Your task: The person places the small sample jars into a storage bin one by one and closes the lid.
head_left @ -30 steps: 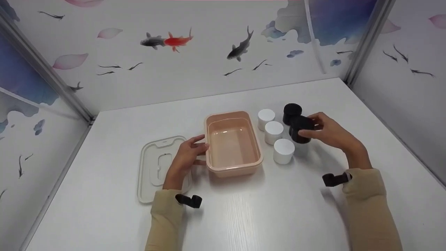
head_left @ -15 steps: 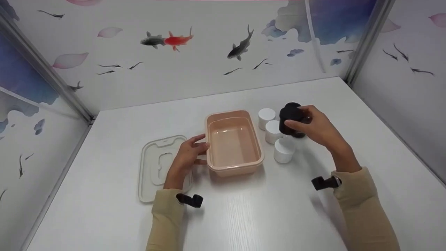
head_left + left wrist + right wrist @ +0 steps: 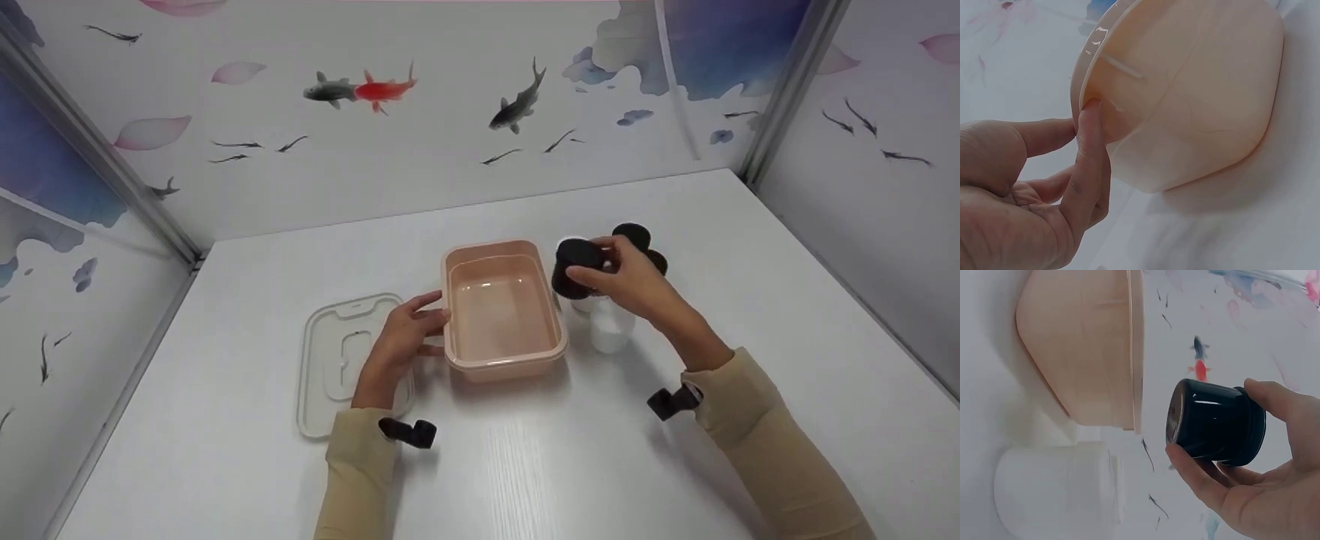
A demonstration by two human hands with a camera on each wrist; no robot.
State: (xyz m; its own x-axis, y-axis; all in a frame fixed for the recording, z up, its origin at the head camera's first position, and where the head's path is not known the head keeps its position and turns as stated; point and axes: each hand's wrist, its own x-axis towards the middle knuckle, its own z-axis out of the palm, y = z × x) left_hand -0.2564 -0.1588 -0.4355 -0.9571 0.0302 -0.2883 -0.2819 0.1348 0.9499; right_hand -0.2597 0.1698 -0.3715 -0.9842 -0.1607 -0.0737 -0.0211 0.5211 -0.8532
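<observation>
Between thumb and fingers, my right hand (image 3: 634, 281) grips a glossy black lidded jar (image 3: 1213, 421), lifted above the white jars beside the bin. In the right wrist view the jar lies tilted on its side. My left hand (image 3: 403, 334) pinches the left rim of a peach plastic storage bin (image 3: 504, 360), its fingertips tucked under the lip in the left wrist view. Nothing lies inside the bin. A white jar (image 3: 611, 328) stands right of it; two more white jars are mostly hidden behind the black jar and right hand.
Two black jars, the rear one (image 3: 631, 235) and the nearer one (image 3: 659, 262), stand behind the right hand. A pale grey lid (image 3: 321, 375) lies flat on the white table (image 3: 495, 465), partly under the left wrist. Printed walls (image 3: 450, 165) enclose the table's back and sides.
My right hand has lifted one black jar from the others and carried it left over the white jars, toward the bin. My left hand stays on the rim.
</observation>
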